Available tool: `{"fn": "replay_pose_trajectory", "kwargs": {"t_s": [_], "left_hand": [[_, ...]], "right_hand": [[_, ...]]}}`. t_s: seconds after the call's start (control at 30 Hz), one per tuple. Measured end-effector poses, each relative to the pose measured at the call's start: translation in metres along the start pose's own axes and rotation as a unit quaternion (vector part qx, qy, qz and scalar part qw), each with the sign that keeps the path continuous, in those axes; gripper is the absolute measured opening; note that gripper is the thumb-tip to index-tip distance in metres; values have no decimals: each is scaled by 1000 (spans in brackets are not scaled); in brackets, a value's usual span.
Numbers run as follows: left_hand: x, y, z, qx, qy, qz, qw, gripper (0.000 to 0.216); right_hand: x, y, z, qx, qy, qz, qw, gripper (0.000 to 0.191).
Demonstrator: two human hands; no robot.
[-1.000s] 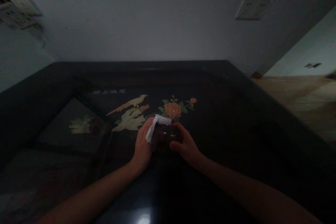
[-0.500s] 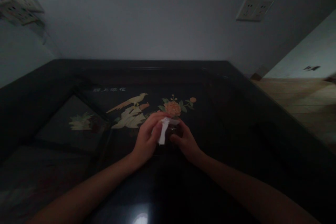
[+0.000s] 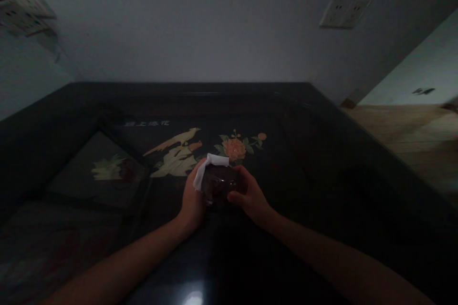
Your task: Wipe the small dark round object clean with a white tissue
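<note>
My left forearm [image 3: 143,257] and right forearm [image 3: 322,252] angled inward from the lower corners; my left fingers [image 3: 190,190] and right fingers [image 3: 238,197] curved at lower centre.

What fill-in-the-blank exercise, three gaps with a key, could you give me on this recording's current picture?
1. A folded, ____-coloured strip of paper or cloth shows beside the bare left hand.
2. The bare right hand rests its ____ on the near side of the dark, glossy, rounded object.
3. The pale, long-tailed bird figure lies to the picture's ____ of the orange, petalled flower.

Missing words: white; thumb; left.
</note>
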State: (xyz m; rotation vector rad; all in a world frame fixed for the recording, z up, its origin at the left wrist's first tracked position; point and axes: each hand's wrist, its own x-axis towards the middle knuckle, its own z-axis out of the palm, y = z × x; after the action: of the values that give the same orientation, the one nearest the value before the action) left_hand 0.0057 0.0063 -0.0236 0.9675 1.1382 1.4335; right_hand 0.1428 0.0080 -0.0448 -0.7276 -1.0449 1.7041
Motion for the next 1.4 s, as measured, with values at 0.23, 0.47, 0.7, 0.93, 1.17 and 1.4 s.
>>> {"fn": "replay_pose_trajectory", "kwargs": {"t_s": [0.23, 0.47, 0.7, 0.93, 1.17, 1.4], "left_hand": [[7, 14, -9, 277, -190, 444, 831, 25], [8, 14, -3, 233, -147, 289, 917, 29], [12, 7, 10, -62, -16, -123, 990, 35], [6, 13, 1, 109, -93, 96, 985, 31], [9, 19, -8, 339, -217, 473, 784, 25], [12, 16, -3, 225, -137, 208, 942, 30]], "right_hand": [[0, -3, 3, -31, 29, -22, 999, 52], [3, -4, -2, -54, 42, -11, 998, 50], [3, -1, -3, -19, 13, 5, 1000, 60], [2, 0, -1, -11, 21, 1, 1000, 61], [0, -6, 3, -51, 37, -15, 998, 47], [5, -2, -2, -41, 54, -2, 998, 52]]}}
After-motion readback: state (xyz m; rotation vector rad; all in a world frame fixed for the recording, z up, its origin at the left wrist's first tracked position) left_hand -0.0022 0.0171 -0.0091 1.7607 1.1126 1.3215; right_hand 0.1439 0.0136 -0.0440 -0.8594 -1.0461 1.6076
